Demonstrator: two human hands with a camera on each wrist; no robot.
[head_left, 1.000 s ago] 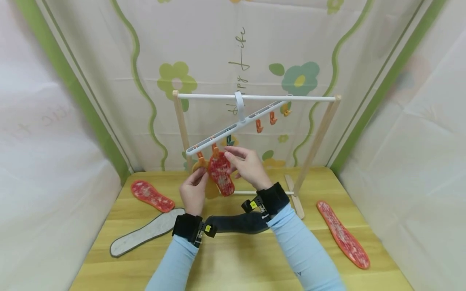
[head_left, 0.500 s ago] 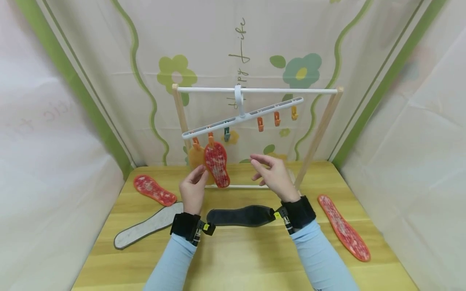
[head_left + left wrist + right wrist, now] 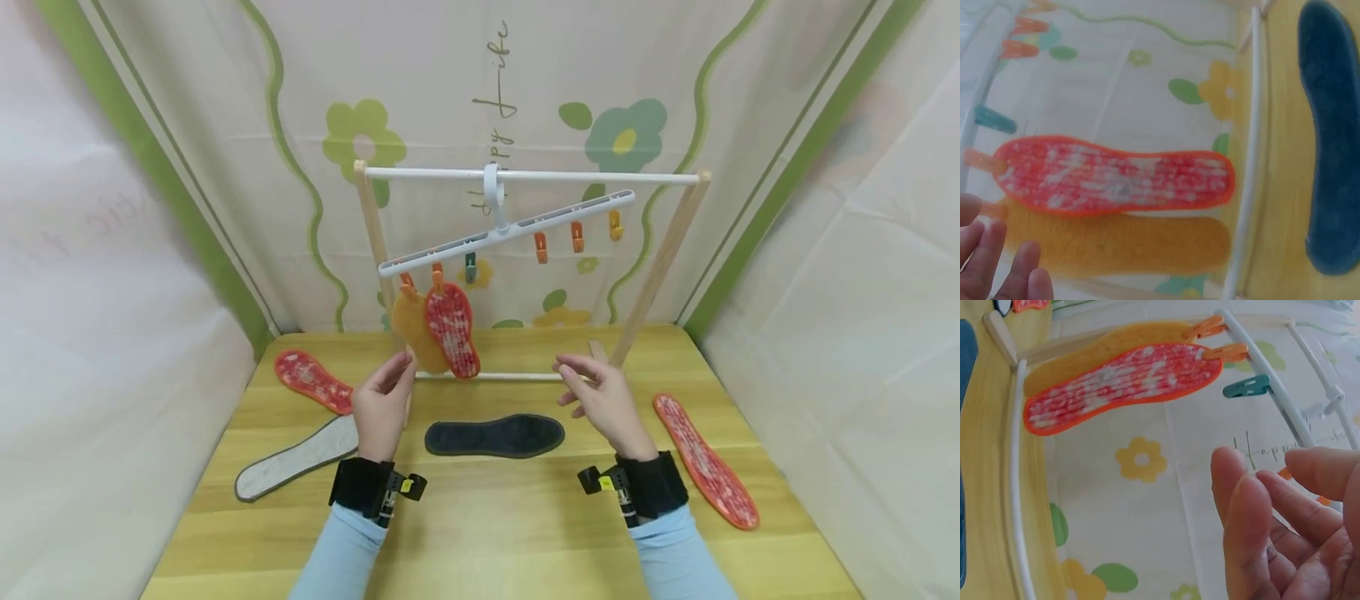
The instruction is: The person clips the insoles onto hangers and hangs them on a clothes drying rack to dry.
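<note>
A white clip hanger (image 3: 507, 232) hangs tilted from the white rail (image 3: 525, 176) of a small wooden rack. A red patterned insole (image 3: 452, 331) (image 3: 1116, 177) (image 3: 1122, 384) and a yellow insole (image 3: 413, 327) (image 3: 1116, 244) (image 3: 1110, 345) hang from its orange clips at the low left end. My left hand (image 3: 382, 400) hovers below them, fingers relaxed and empty. My right hand (image 3: 600, 398) (image 3: 1285, 531) is out to the right, open and empty. A dark blue insole (image 3: 495, 436) (image 3: 1332, 137) lies on the table between both hands.
A red insole (image 3: 311, 382) and a grey insole (image 3: 296, 468) lie at the left of the wooden table (image 3: 487, 533). Another red insole (image 3: 705, 473) lies at the right. Free clips, teal (image 3: 469, 267) and orange (image 3: 540, 247), hang on the hanger. Fabric walls close in on three sides.
Both hands have let go of the hung red insole and drawn back toward me, the right one swinging out to the right. The hanger has risen and swung back a little.
</note>
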